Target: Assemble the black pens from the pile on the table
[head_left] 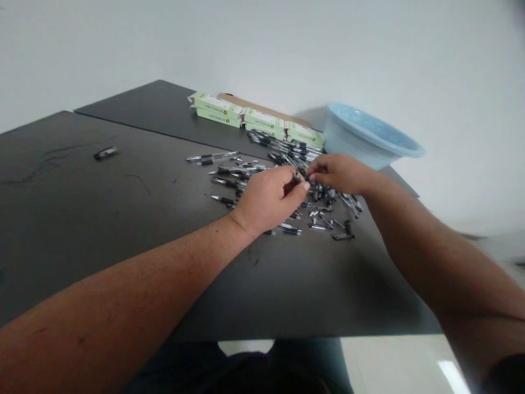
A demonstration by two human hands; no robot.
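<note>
My left hand (264, 200) is closed, with a dark pen (297, 177) poking out between thumb and forefinger. Close by on its right, my right hand (338, 172) pinches at a small dark piece by the pen's end; too little of it shows to say what it is. Both hands are over a loose pile of black and clear pens and pen parts. Several pens (223, 200) stick out to the left of my left hand. Small caps and short pieces (322, 221) lie in front of my right hand. The middle of the pile is hidden by my hands.
Light green cardboard boxes (262, 121) stand in a row at the back, beside a bundle of pens (279, 143). A pale blue basin (361, 139) stands at the back right. One small dark piece (105, 153) lies far left on the dark table (102, 219).
</note>
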